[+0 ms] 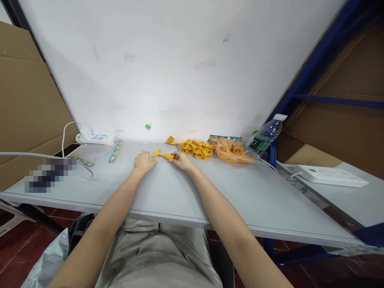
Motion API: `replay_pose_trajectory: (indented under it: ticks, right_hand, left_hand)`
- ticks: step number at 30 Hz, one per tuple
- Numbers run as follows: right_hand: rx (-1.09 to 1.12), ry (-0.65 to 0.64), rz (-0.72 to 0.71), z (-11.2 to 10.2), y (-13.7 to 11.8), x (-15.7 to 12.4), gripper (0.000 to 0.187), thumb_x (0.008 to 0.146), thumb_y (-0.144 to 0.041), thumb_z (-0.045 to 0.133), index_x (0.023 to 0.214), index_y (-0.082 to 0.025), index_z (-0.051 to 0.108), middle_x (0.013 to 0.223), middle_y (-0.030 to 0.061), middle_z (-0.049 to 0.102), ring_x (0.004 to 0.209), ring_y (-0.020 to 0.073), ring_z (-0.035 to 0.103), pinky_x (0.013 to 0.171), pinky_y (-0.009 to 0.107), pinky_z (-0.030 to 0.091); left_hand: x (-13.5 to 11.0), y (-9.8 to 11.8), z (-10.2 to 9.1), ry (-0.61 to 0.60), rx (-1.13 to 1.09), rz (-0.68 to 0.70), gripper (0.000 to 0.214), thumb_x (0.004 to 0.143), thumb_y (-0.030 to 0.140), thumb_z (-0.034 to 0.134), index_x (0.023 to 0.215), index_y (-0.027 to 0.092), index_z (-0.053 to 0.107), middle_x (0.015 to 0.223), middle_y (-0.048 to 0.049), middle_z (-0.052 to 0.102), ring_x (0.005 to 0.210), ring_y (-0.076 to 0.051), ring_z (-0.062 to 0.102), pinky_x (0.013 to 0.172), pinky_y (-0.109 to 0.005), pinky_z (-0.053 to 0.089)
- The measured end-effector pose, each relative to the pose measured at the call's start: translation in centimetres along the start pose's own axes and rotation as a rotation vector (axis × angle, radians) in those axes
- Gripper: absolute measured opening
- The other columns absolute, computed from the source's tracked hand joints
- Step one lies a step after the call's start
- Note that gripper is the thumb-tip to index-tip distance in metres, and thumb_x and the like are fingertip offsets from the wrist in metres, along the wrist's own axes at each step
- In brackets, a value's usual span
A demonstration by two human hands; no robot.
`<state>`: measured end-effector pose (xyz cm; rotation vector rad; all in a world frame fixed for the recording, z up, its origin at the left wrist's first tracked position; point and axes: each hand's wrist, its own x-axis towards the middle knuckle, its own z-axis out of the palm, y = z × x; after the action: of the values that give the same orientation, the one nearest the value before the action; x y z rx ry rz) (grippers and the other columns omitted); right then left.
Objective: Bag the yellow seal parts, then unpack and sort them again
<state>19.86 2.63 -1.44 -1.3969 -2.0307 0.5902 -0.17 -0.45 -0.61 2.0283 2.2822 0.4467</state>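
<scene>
Right grip (181, 161) was pinched around the right end of the toy (165, 156), on or above the worktop (171, 192); whether the left grip (144, 163), beside its other end, was spread could not be told. Light, stiff plastic was presumed, best held mid-shaft.

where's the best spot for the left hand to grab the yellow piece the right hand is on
The yellow piece is probably best pinched at its narrow neck, just right of the wide left end, coming from the left and above. It lies sideways, that neck shows bare, the left hand is beside the wide end, and the right hand covers the other end.
</scene>
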Motion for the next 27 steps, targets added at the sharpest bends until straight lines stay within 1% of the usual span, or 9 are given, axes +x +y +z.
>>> replay_pose_trajectory:
  ticks: [2, 6, 11, 15, 18, 21, 23, 24, 27]
  right_hand:
    - [-0.044, 0.008, -0.068, 0.2, -0.4, -0.1, 0.034, 0.082, -0.026, 0.069, 0.113, -0.013, 0.066, 0.098, 0.0097, 0.069, 0.087, 0.0184, 0.063, 0.081, 0.030, 0.049]
    - [-0.129, -0.003, -0.168, 0.1, -1.1, -0.2, 0.029, 0.085, -0.023, 0.064, 0.111, -0.011, 0.067, 0.104, 0.0126, 0.068, 0.090, 0.0196, 0.063, 0.086, 0.032, 0.048]
    - [-0.159, -0.004, -0.202, -0.2, -1.2, -0.1, 0.027, 0.086, -0.020, 0.061, 0.112, -0.012, 0.066, 0.108, 0.0129, 0.067, 0.093, 0.0199, 0.063, 0.087, 0.031, 0.048]
    - [-0.099, 0.011, -0.223, -0.4, -1.3, -0.1, 0.029, 0.084, -0.020, 0.062, 0.112, -0.012, 0.066, 0.109, 0.0134, 0.068, 0.092, 0.0203, 0.063, 0.087, 0.033, 0.048]
    - [-0.039, -0.023, -0.238, 0.0, -1.5, 0.0, 0.031, 0.082, -0.021, 0.065, 0.111, -0.013, 0.067, 0.106, 0.0117, 0.069, 0.086, 0.0188, 0.064, 0.084, 0.032, 0.050]
    - [-0.004, -0.055, -0.219, 0.7, -1.6, 0.0, 0.032, 0.079, -0.024, 0.069, 0.109, -0.014, 0.069, 0.104, 0.0100, 0.070, 0.083, 0.0172, 0.064, 0.081, 0.029, 0.050]
    - [-0.008, -0.064, -0.172, 1.1, -1.5, 0.0, 0.034, 0.077, -0.025, 0.071, 0.109, -0.014, 0.070, 0.099, 0.0087, 0.071, 0.081, 0.0172, 0.064, 0.079, 0.028, 0.050]
    - [-0.011, -0.065, -0.141, 1.3, -1.4, 0.0, 0.035, 0.077, -0.026, 0.072, 0.110, -0.014, 0.070, 0.096, 0.0080, 0.071, 0.080, 0.0173, 0.064, 0.078, 0.028, 0.050]
    - [-0.005, -0.072, -0.054, 1.4, -1.2, -0.1, 0.043, 0.075, -0.031, 0.074, 0.114, -0.013, 0.069, 0.089, 0.0068, 0.070, 0.078, 0.0181, 0.064, 0.076, 0.029, 0.050]
  left_hand:
    - [-0.2, 0.2, -0.1, -0.007, 0.024, 0.007, 0.038, 0.084, 0.040, 0.054, 0.113, 0.017, 0.061, 0.119, -0.0153, 0.060, 0.113, -0.031, 0.059, 0.091, -0.041, 0.047]
    - [-0.5, 0.3, -0.2, -0.014, 0.092, 0.067, 0.030, 0.089, 0.025, 0.043, 0.111, 0.018, 0.062, 0.117, -0.0130, 0.060, 0.108, -0.027, 0.061, 0.089, -0.037, 0.047]
    - [-0.5, 0.3, -0.3, 0.012, 0.076, 0.144, 0.029, 0.093, 0.025, 0.039, 0.113, 0.021, 0.059, 0.116, -0.0096, 0.059, 0.102, -0.023, 0.063, 0.083, -0.032, 0.048]
    - [-0.8, 0.8, -0.1, 0.029, 0.032, 0.314, 0.030, 0.094, 0.022, 0.039, 0.117, 0.023, 0.057, 0.120, -0.0081, 0.058, 0.106, -0.021, 0.060, 0.084, -0.030, 0.048]
    - [-1.3, 1.3, 0.1, 0.024, 0.003, 0.427, 0.027, 0.093, 0.021, 0.039, 0.112, 0.022, 0.059, 0.119, -0.0076, 0.059, 0.112, -0.020, 0.057, 0.088, -0.029, 0.047]
    - [-1.3, 1.4, 0.2, 0.030, -0.052, 0.487, 0.024, 0.093, 0.023, 0.041, 0.106, 0.023, 0.061, 0.115, -0.0063, 0.062, 0.113, -0.019, 0.056, 0.094, -0.029, 0.045]
    - [-0.9, 0.8, 0.1, 0.066, -0.105, 0.450, 0.023, 0.094, 0.028, 0.042, 0.104, 0.023, 0.061, 0.113, -0.0056, 0.064, 0.111, -0.019, 0.058, 0.099, -0.031, 0.043]
    - [-0.6, 0.4, -0.1, 0.098, -0.127, 0.394, 0.024, 0.094, 0.030, 0.041, 0.104, 0.023, 0.061, 0.113, -0.0059, 0.065, 0.111, -0.020, 0.058, 0.103, -0.033, 0.041]
    - [0.6, -1.8, -0.6, 0.229, -0.151, 0.099, 0.031, 0.095, 0.031, 0.037, 0.114, 0.018, 0.058, 0.121, -0.0118, 0.065, 0.119, -0.024, 0.056, 0.112, -0.043, 0.030]
